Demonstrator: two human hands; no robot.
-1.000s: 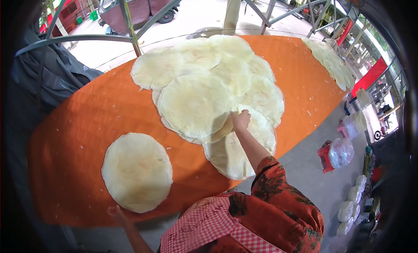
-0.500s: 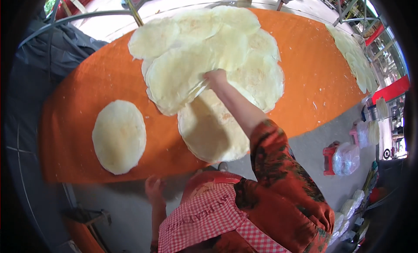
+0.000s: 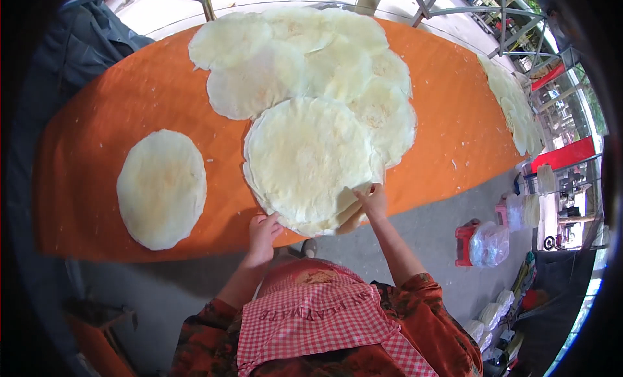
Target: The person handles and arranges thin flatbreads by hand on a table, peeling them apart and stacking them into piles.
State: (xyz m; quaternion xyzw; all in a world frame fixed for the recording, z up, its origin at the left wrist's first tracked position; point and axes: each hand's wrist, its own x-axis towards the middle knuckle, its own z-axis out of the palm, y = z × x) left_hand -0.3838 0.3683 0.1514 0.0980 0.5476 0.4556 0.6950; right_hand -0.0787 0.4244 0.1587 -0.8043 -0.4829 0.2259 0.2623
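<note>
Large flatbread [image 3: 308,156] at centre of frame, on orange table [image 3: 448,104], overlapping spread flatbreads [image 3: 334,62] toward top. Right hand [image 3: 372,200], right of lower centre: thumb and fingers pinched narrow on large flatbread's lower-right edge. Left hand [image 3: 263,235], left of lower centre: fingers slightly apart at lower-left edge, cannot tell whether gripping. Separate flatbread [image 3: 162,190] at left. Red stool [image 3: 463,244] at right.

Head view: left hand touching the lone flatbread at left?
No, the left hand is at the near edge of the central flatbread pile, with orange tabletop between it and the lone flatbread.
</note>
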